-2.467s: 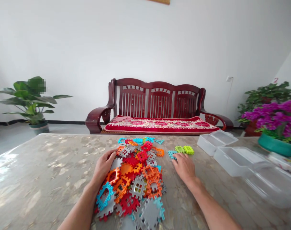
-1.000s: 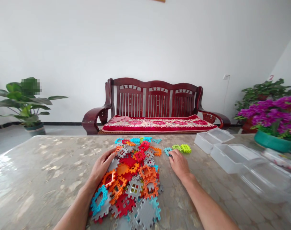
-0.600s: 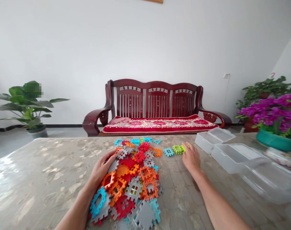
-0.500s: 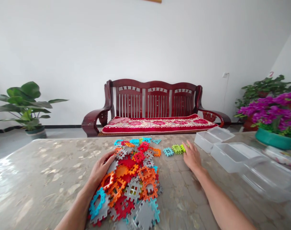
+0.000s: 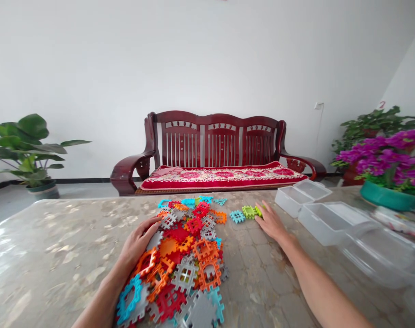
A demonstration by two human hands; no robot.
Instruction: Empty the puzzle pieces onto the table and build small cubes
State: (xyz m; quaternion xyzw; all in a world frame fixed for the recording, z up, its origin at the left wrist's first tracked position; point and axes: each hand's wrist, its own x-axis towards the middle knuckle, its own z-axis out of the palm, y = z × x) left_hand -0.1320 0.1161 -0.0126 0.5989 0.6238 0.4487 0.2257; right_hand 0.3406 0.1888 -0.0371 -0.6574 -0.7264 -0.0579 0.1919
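Observation:
A long heap of plastic interlocking building pieces (image 5: 168, 247) in red, orange, grey and blue spreads down the table. Against the heap's left edge rests my left hand (image 5: 139, 239), fingers stretched over the border pieces and gripping none. To the right of the heap, a blue piece (image 5: 237, 216) and a lime-green piece (image 5: 249, 212) lie side by side in a short row. My right hand (image 5: 271, 223) lies at the row's right end, fingers extended and apart, touching another lime-green piece (image 5: 258, 210) that it partly covers.
Clear plastic boxes with lids (image 5: 325, 223) stand on the right of the table (image 5: 74, 246). Beyond them is a teal pot of purple flowers (image 5: 392, 196). A wooden bench (image 5: 219, 146) with a red cover stands behind the table, and a potted plant (image 5: 42, 189) is at the left.
The view has shifted slightly, so most things appear a little further left. Both hands keep about the same places beside the pieces.

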